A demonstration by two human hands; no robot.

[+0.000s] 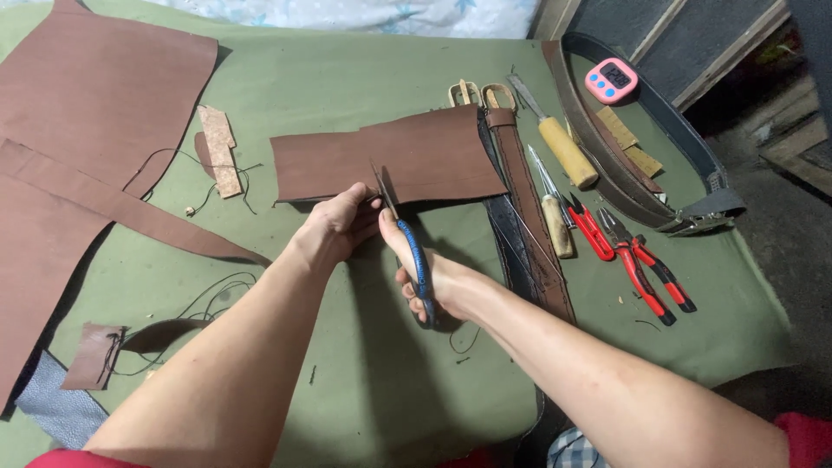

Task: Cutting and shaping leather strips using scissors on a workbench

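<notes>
Left hand [340, 224] pinches leather [390, 156] at twelve o'clock; right hand [429, 282] grips scissors [407, 238], perhaps nicking fingertips [368, 202].

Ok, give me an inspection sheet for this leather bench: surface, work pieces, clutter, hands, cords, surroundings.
Surface: green cloth covers the table, wrinkled.
Job's things: brown leather piece lies flat; blue-handled scissors cut into its near edge.
Clutter: large leather sheets at left, cork-like scrap, small leather offcut, brown belt strap, wooden-handled tools, red snips, red pliers, dark belt, pink timer.
Hands: left hand pinches the leather's edge; right hand grips the scissors.
Cables: none; loose dark thread on the cloth.
Surroundings: patterned fabric behind, wooden boards at right.
</notes>
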